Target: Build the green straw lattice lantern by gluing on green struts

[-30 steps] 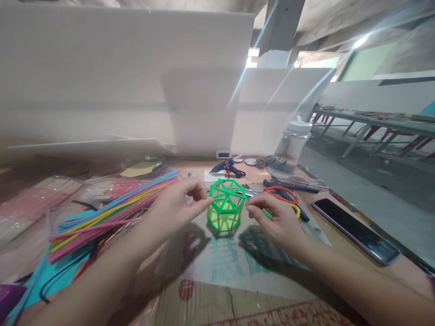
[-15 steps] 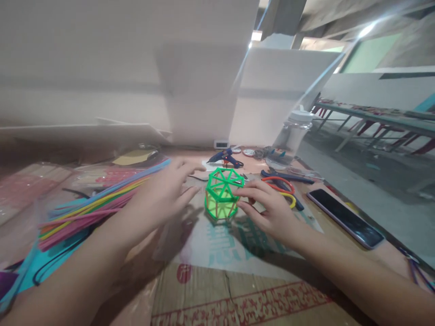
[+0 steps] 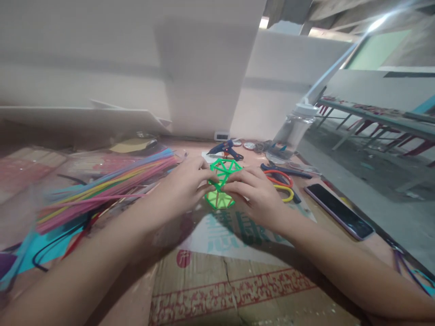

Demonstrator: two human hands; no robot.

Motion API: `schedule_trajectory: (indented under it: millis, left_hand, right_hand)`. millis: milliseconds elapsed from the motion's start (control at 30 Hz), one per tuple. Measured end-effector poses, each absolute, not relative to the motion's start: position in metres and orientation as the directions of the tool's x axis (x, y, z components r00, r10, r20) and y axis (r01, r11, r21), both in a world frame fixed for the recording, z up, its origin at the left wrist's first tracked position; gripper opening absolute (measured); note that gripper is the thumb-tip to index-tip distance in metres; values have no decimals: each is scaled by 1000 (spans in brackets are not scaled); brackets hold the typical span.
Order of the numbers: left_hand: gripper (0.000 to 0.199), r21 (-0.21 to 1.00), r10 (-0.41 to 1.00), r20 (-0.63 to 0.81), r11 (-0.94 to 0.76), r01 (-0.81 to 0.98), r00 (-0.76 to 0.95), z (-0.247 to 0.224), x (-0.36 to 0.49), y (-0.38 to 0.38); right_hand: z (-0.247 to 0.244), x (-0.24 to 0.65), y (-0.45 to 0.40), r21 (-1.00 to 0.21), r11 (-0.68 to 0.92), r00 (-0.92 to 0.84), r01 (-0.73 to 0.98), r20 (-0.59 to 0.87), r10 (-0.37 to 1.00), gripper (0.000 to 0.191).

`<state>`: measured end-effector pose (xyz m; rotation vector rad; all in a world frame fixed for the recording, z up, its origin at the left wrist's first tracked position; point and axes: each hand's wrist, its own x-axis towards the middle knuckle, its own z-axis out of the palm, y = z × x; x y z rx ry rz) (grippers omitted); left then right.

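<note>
While the left hand (image 3: 188, 182) pinches the green frame (image 3: 220, 198) at its upper rim, the right hand (image 3: 260, 194) touches it; that grip's closure cannot be confirmed. The frame stands on the printed sheet (image 3: 217, 241).

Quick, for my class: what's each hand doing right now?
Left hand: fingers curled at the green frame's left side; firm grip can't be told.
Right hand: fingers curled at its right side; same doubt.

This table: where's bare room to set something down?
The wood-patterned area between the forearms, nearer than the white sheet; a narrow strip between phone and right forearm. Crowded: left, with coloured strips; beyond hands and green frame, around the glue gun.
</note>
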<state>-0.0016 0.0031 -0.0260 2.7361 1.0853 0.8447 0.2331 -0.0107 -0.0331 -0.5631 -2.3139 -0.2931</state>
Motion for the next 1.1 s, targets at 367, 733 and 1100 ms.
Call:
schedule_trajectory:
  millis: [367, 733, 1100]
  left_hand:
    - [9, 233, 631, 484, -761, 606, 606, -27, -1, 4]
    - [24, 311, 657, 462, -749, 585, 596, -19, -4, -2]
    - [29, 359, 738, 463, -663, 657, 492, -25, 12, -9]
  right_hand:
    - [-41, 235, -11, 75, 843, -618, 532, 715, 327, 13]
    - [-35, 254, -25, -314, 775, -423, 549, 695, 581, 13]
    - [-81, 253, -11, -509, 645, -470, 570, 442, 764, 18]
